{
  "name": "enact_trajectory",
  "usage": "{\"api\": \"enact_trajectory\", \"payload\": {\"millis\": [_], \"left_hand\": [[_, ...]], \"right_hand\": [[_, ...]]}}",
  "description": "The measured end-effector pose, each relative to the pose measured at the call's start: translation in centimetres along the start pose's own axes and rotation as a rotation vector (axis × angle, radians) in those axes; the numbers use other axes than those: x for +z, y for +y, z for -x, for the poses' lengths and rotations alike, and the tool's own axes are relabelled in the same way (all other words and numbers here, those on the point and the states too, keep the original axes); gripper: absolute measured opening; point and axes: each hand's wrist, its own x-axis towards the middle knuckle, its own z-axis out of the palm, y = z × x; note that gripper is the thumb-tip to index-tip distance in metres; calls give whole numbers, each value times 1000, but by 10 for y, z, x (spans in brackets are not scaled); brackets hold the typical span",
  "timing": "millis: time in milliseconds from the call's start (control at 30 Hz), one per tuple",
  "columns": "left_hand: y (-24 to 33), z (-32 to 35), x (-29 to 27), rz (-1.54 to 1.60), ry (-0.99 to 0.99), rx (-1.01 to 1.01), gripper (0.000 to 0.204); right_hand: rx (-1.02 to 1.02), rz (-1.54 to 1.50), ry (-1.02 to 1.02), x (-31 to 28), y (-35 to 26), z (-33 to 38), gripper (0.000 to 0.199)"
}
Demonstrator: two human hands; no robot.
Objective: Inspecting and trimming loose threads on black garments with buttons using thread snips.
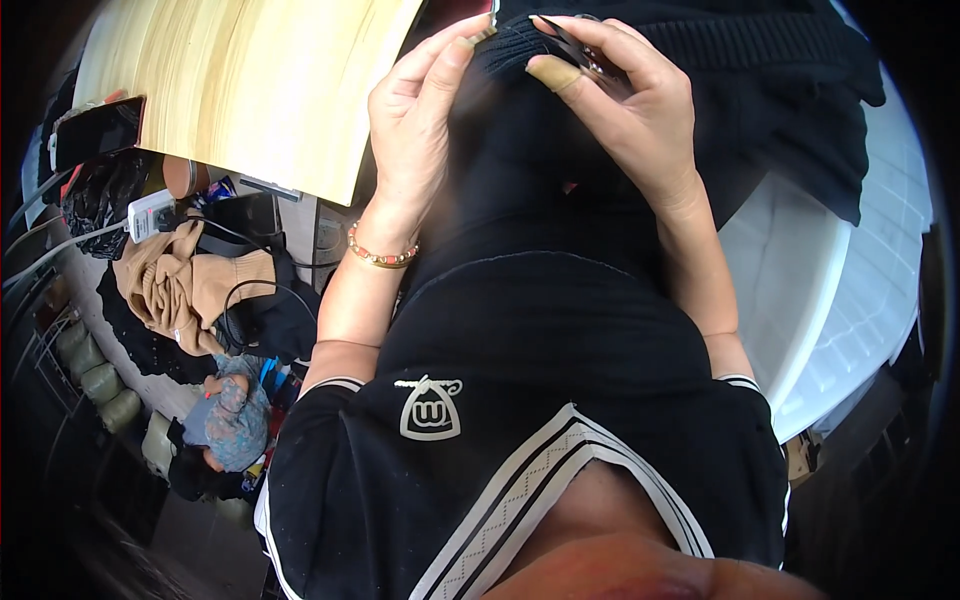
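Left hand [415, 105], fingertips closed on the edge of the black ribbed-knit fabric [515, 45], which lay between the 2 hands, right of the pale wood-grain board [260, 80]! Right hand [645, 120], tan-covered thumb curled in, gripped a slim, dark, pointed tool [562, 38] just beside the knit!

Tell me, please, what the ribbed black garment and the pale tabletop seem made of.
The ribbed black garment looks like matte knit, perhaps wool or acrylic, given its parallel ridges. The pale tabletop looks smooth, like wood or printed laminate, given its streaky grain.
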Motion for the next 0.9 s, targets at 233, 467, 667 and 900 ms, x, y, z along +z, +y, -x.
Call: {"api": "enact_trajectory", "payload": {"millis": [233,467,667,900], "left_hand": [[0,2,6,-101,6,187,26],[-1,2,5,-329,-28,410,30],[-3,4,5,-214,-5,247,33],[-1,1,6,-115,-12,186,35]], "right_hand": [[-70,-60,59,6,1,-4,35],[-310,165,88,8,0,-6,23],[-302,102,-33,1,-1,-2,16],[-208,-151,-497,-9,-4,16,13]]}}
